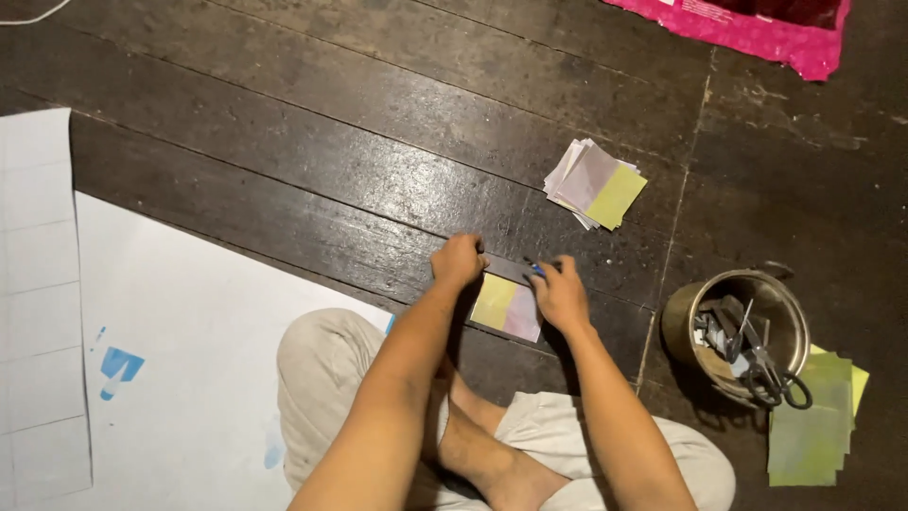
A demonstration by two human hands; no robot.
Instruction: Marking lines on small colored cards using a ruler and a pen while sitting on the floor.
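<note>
I sit cross-legged on a dark wooden floor. A small yellow and pale pink paper square [507, 307] lies in front of my legs. My left hand [458, 258] is closed and presses down a dark ruler-like strip [506, 266] along the paper's top edge. My right hand [560, 291] grips a small blue-tipped pen or cutter [535, 269] against that strip, right of the left hand. The tool is mostly hidden by my fingers.
A stack of similar paper squares [594, 184] lies further ahead. A metal tin [683, 322] holding scissors and tools stands at right, beside greenish sheets [813, 426]. Large white paper [180, 350] covers the floor at left. A pink bag [757, 28] lies at top right.
</note>
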